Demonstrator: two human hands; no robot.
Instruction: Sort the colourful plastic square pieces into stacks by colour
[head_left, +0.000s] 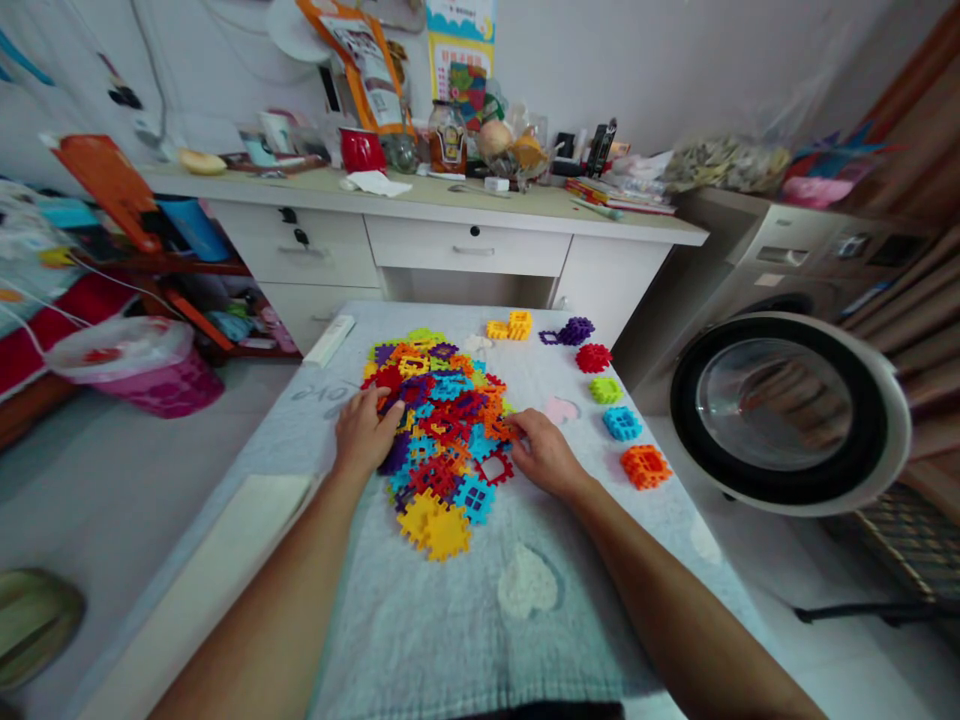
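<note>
A heap of interlocking plastic building pieces [442,420] in red, blue, purple, orange and yellow lies on the cloth-covered table. My left hand [364,430] rests on the heap's left side, thumb and fingers apart, touching red and purple pieces. At the right edge, my right hand [546,452] has its fingers bent together against an orange piece [496,427]. Close to it lies a red square frame [495,467]. Along the table's right side stand a purple cluster [576,331], a red one [593,358], a green one [605,390], a blue one [622,423] and an orange one [646,467].
Yellow joined pieces [510,327] sit at the table's far edge. A white strip [329,341] lies at the far left corner. Behind is a cluttered desk [472,245]; on the right, a washing machine's open door [787,410]; on the left, a pink bin [161,375].
</note>
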